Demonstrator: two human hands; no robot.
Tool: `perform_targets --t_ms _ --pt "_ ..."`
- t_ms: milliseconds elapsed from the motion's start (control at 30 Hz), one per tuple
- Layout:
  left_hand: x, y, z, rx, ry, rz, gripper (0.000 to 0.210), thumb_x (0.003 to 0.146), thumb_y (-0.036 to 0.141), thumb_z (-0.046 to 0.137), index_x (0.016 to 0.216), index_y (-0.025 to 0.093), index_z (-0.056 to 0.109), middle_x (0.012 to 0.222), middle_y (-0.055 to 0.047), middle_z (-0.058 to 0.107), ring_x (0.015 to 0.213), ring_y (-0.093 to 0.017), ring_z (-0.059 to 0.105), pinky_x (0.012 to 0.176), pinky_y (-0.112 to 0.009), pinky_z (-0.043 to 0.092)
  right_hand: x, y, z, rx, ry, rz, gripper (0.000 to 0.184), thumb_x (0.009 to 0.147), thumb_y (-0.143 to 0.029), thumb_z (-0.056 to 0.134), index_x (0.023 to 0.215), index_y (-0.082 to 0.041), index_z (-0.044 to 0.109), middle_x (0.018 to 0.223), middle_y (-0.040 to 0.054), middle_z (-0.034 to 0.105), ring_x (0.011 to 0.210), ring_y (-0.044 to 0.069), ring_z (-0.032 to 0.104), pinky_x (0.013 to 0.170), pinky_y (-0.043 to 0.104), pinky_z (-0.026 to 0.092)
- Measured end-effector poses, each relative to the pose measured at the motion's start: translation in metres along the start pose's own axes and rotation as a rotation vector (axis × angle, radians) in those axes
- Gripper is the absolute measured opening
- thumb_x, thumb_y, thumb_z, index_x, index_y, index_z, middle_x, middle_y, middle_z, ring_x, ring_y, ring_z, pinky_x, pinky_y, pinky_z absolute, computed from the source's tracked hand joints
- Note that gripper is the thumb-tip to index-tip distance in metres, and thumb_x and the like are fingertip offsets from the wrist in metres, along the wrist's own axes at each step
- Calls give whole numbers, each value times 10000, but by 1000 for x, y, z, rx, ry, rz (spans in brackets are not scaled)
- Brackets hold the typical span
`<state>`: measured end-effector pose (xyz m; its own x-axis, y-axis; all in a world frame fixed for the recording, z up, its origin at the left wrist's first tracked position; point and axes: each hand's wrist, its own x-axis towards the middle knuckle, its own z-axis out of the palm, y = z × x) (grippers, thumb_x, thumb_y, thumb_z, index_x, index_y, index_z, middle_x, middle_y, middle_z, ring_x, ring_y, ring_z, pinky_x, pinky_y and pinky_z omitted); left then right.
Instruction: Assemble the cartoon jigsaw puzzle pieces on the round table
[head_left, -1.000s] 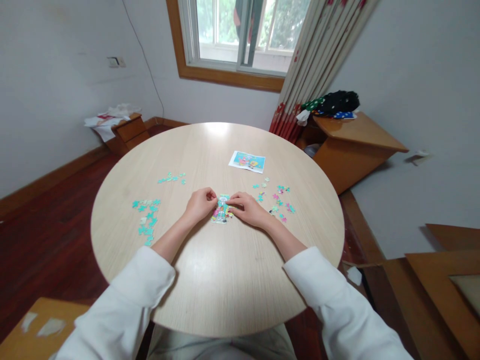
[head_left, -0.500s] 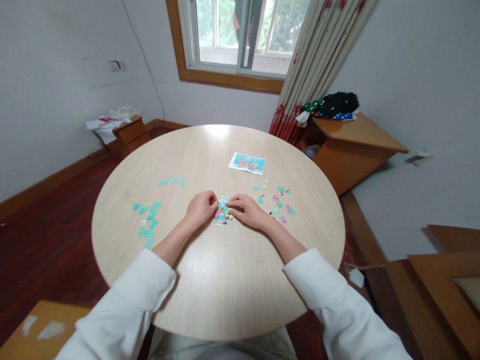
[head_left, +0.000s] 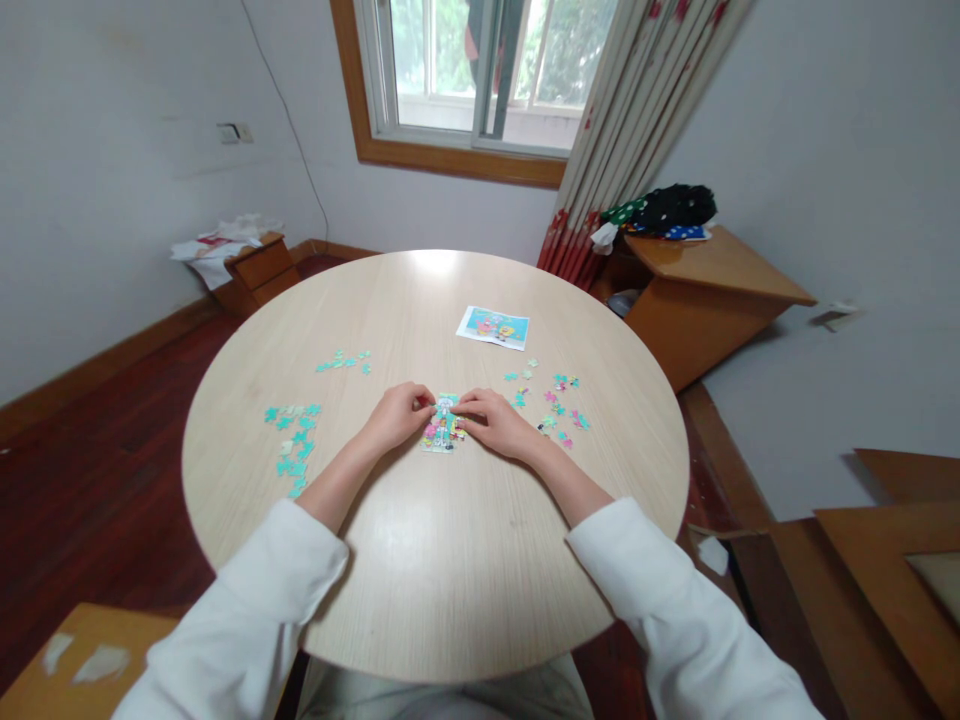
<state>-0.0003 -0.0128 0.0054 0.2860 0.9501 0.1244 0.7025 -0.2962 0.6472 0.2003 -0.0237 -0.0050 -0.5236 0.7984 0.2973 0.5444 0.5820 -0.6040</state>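
A partly joined jigsaw puzzle (head_left: 442,434), a small strip with cartoon figures, lies on the round table between my hands. My left hand (head_left: 400,415) is at its upper left side, thumb and forefinger pinched together at the edge. A puzzle piece seems to be in that pinch, mostly hidden by the fingers. My right hand (head_left: 495,420) rests against the right side of the puzzle, its fingers bent and holding the joined pieces along that edge. Part of the puzzle is covered by the right fingertips.
Loose teal puzzle pieces (head_left: 300,448) lie to the left, with a smaller group (head_left: 343,361) farther back. Mixed pink and teal pieces (head_left: 559,408) are spread on the right. A picture sheet (head_left: 493,328) lies beyond my hands on the pale round table (head_left: 450,580).
My left hand has shifted very slightly at the puzzle's left edge, its fingers a little less curled over it. The right hand stays in place.
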Motion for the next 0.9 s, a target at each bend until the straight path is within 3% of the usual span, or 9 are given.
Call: perform_targets --t_ms 567,667,733,800,900 --pt "-7 12 -8 200 -57 39 192 808 211 491 780 144 669 832 -74 608 774 -181 580 749 -294 451 -1 -2 -1 21 62 -39 150 803 -157 617 936 -168 687 912 73 677 869 164 583 821 334 450" --pt "-16 16 -8 236 -85 87 296 865 230 406 886 134 685 941 -113 623 877 -201 600 835 -323 458 -1 -1 -1 41 106 -38 138 810 -160 605 925 -164 681 870 63 678 834 156 585 786 314 460" --pt "-24 20 -5 299 -52 135 347 889 279 391 1063 114 642 1114 -153 602 1044 -231 567 944 -359 419 -1 1 -2 55 161 -26 142 825 -173 582 932 -163 675 850 60 675 819 152 588 768 305 465" --pt "-32 25 1 385 -23 173 459 903 353 380 1257 92 514 1341 -189 472 1238 -268 445 1049 -412 328 -1 3 -4 55 231 -9 149 836 -185 561 935 -165 670 849 60 674 819 154 593 762 306 467" --pt "-43 33 13 499 -58 187 590 914 467 318 1391 121 348 1484 -183 284 1377 -302 242 1111 -510 180 -2 6 -11 45 327 15 156 846 -197 528 911 -182 669 863 58 679 831 160 602 751 311 472"
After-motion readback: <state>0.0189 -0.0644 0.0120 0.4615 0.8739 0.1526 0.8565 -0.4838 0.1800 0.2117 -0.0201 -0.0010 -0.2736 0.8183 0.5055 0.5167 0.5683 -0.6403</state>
